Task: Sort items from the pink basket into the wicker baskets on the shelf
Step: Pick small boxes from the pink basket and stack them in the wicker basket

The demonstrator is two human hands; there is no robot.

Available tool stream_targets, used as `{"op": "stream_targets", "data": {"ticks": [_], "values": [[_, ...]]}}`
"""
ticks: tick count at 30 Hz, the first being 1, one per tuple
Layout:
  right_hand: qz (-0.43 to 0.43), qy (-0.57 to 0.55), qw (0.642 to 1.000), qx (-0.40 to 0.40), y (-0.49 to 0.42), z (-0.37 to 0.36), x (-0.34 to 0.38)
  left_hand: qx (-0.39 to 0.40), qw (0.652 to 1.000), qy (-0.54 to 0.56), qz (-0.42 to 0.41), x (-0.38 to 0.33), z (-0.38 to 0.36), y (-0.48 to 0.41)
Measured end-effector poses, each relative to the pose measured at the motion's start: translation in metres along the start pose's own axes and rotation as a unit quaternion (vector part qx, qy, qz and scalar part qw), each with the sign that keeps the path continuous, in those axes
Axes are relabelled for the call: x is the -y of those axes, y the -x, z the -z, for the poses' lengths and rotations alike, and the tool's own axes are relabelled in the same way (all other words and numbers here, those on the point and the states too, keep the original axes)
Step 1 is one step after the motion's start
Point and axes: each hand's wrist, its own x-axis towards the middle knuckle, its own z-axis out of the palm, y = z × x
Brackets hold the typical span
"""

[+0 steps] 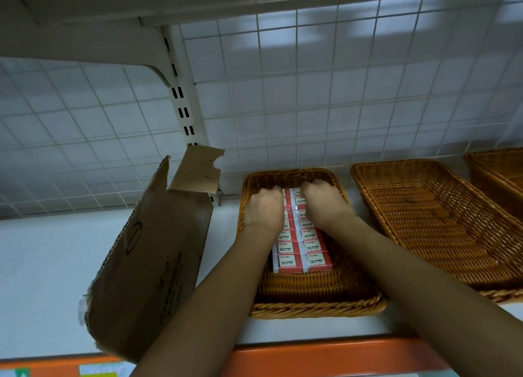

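Squaring two rows of boxes point(300, 253) in the basket point(317, 310) on the shelf point(42, 277). Left hand point(263, 209) and right hand point(322, 204) rest at the rows' 12 o'clock end, fingers curled out of sight; grip cannot be told. Risk: uneven pull buckles a row, boxes ride up.
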Motion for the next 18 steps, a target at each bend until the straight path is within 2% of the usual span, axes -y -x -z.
{"op": "stream_targets", "data": {"ticks": [4,9,15,18], "values": [[0.012,0.011,1.0,0.002,-0.003,0.007,0.0,-0.006,0.999,-0.03,-0.009,-0.003,0.009,0.001],[0.026,0.007,0.998,-0.051,0.004,0.022,-0.008,-0.043,0.996,-0.065,-0.047,-0.023,0.022,-0.007],[0.003,0.034,0.995,-0.095,0.035,0.067,-0.061,-0.105,0.985,-0.06,-0.127,-0.097,0.032,-0.007],[-0.029,0.043,0.993,-0.104,0.059,0.092,-0.104,-0.108,0.979,-0.054,-0.165,-0.15,0.037,-0.005]]}}
